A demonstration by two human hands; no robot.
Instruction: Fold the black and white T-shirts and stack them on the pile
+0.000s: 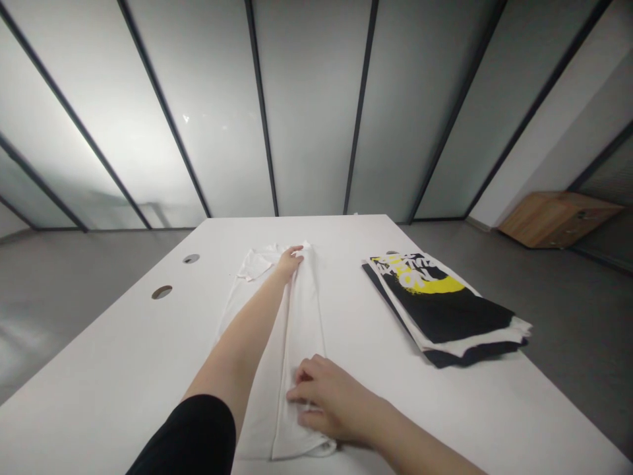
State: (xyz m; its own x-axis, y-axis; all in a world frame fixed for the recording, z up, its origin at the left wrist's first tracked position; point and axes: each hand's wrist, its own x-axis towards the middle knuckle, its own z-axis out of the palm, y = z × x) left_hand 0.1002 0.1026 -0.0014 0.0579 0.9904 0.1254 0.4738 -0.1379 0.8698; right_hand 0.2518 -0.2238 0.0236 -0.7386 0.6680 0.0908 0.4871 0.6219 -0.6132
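Observation:
A white T-shirt (302,316) lies lengthwise on the white table, with one side folded over in a long strip. Its sleeve (256,262) sticks out at the far left. My left hand (291,261) reaches to the far end of the shirt, and its outstretched fingers rest on the folded part near the collar. Close to the hem, my right hand (332,399) is over the folded strip, fingers bent and apart, touching the cloth. Part of the shirt is hidden under my left forearm.
To the right, a stack of folded shirts (445,310) lies on the table (123,369), with a black one with yellow and white print on top. Two round holes are in the tabletop at left. A wooden cabinet (556,218) stands beyond, near frosted glass panels.

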